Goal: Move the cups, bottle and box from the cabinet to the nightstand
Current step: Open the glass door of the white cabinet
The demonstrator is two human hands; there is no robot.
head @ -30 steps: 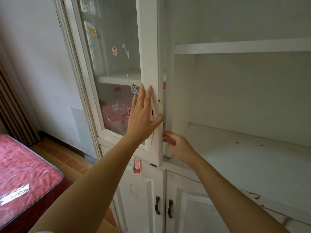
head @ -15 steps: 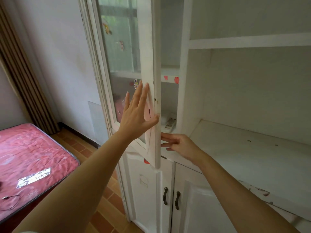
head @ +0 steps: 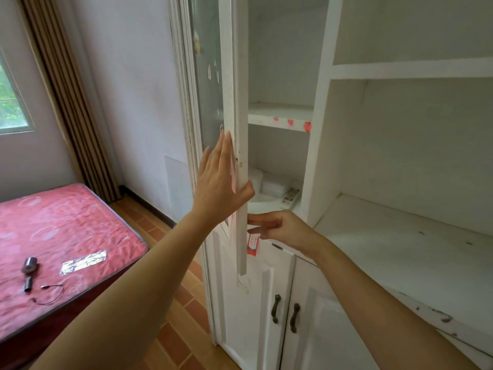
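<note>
The left hand lies flat against the glass door of the white cabinet, fingers straight and spread, thumb hooked past the door's edge. The right hand sits lower, its straight fingers touching the same edge and holding nothing. The door stands nearly edge-on, directly in front of the narrow left compartment, and hides part of what stands on the lower shelf. There, behind the door edge, sit two white boxy shapes and a small flat item with red print — too hidden to name. Cups and a bottle cannot be made out. The shelf above carries three red marks on its front. Below are two closed doors with two dark handles. Well to the left, a red mattress holds one metal cylinder and a thin cord — beside a curtain and window.
</note>
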